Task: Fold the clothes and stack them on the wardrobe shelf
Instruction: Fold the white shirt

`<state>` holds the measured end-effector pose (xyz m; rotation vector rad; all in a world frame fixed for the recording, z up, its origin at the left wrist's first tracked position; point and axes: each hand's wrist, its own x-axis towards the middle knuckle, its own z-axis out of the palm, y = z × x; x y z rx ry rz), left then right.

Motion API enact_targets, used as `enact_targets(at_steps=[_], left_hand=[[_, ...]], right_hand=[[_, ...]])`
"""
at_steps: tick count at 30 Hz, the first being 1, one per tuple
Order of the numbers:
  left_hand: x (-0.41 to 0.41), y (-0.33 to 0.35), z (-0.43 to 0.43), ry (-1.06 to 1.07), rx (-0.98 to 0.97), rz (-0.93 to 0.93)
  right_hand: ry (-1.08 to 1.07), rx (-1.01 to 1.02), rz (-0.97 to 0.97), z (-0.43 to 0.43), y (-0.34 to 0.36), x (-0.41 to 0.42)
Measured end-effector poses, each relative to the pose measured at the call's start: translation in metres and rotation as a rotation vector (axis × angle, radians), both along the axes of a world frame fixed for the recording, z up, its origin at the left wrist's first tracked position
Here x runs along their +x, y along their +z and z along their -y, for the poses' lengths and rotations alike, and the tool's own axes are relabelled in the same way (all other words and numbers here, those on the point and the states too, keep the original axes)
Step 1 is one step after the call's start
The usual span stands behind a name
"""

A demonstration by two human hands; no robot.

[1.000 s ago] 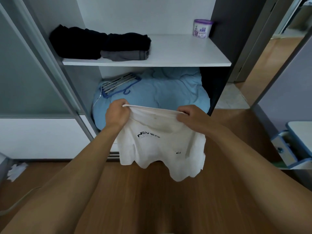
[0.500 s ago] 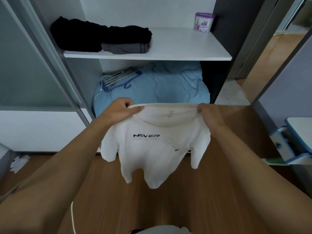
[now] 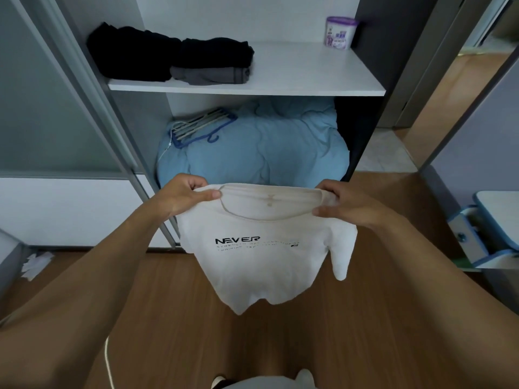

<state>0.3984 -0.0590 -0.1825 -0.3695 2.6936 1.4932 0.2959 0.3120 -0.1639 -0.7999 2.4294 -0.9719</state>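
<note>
Lower than a moment ago, the soft white T-shirt with black "NEVER" print (image 3: 266, 265) hangs with its left-hand sleeve no longer showing and its small print illegible. Over the brown wood-grain floor (image 3: 365, 332), the left hand (image 3: 184, 195) and the right hand (image 3: 349, 204) each pinch a shoulder. Beyond them, folded dark clothes (image 3: 174, 57) lie on the white wardrobe shelf (image 3: 303, 71).
</note>
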Motion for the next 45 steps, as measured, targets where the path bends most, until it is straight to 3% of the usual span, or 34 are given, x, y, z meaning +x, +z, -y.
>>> enact_targets(at_steps=[5, 12, 19, 23, 31, 35, 40, 45], left_hand=[[0.000, -0.003, -0.013, 0.088, -0.036, -0.117], [0.006, -0.003, -0.043, 0.017, -0.070, -0.155], [0.007, -0.015, -0.092, 0.053, 0.198, -0.055], [0.007, -0.016, -0.114, -0.024, 0.224, -0.044], [0.007, -0.011, -0.134, -0.140, 0.158, -0.072], [0.008, -0.006, -0.131, -0.200, 0.187, -0.052], [0.006, -0.006, -0.123, -0.244, 0.147, -0.091], [0.004, -0.003, -0.121, -0.298, 0.154, -0.106]], right_hand=[[-0.241, -0.141, -0.182, 0.013, -0.015, 0.003], [-0.621, -0.277, -0.037, 0.027, -0.031, 0.021], [-0.632, -0.410, 0.390, 0.066, -0.040, 0.067], [-0.609, -0.478, 0.567, 0.084, -0.034, 0.081], [-0.536, -0.541, 0.595, 0.086, -0.021, 0.082], [-0.473, -0.665, 0.685, 0.079, -0.012, 0.076], [-0.395, -0.598, 0.511, 0.082, 0.000, 0.072], [-0.319, -0.355, 0.090, 0.083, 0.003, 0.067]])
